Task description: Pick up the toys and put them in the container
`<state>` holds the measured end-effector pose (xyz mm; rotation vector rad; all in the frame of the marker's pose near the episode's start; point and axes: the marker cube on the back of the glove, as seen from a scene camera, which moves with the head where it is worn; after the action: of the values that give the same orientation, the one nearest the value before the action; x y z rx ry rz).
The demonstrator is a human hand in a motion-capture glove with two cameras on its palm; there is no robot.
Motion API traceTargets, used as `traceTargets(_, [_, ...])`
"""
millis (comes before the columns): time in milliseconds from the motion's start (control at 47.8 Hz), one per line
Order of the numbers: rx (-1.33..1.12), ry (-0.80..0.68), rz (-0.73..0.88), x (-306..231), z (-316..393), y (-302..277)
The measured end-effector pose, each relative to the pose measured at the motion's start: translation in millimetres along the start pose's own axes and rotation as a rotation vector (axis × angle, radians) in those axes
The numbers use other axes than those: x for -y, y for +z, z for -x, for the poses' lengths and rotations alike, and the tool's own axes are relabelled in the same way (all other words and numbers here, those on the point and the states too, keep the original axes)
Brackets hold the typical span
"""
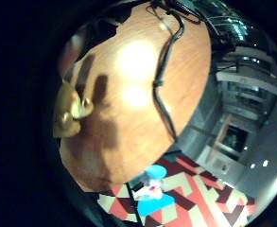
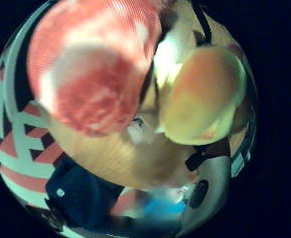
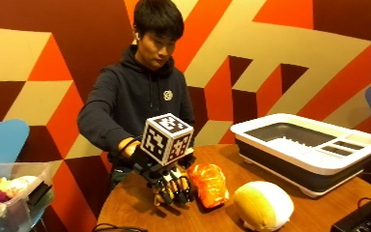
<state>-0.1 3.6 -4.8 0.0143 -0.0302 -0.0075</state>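
Outside view first: we are seeing our gloved right hand (image 3: 170, 186) resting on the round wooden bench (image 3: 134, 208), its fingers (image 3: 180, 191) hanging downward and relaxed, clamped on nothing, just beside an orange plush toy (image 3: 208, 184). A yellow and white plush toy (image 3: 263, 205) is lying near it. Behind them the white and grey container (image 3: 307, 151) is sitting. From the thumb side palm view, we are looking closely at both toys.
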Motion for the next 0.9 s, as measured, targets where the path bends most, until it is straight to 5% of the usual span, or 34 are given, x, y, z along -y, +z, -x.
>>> traceTargets(418, [0.365, -0.271, -0.394, -63.1, 90.3, -174.6])
traceTargets(669, [0.525, -0.361, -0.583, -3.4, 206.1, -214.4])
traceTargets(899, [0.552, -0.365, -0.542, 67.7, 287.1, -166.2])
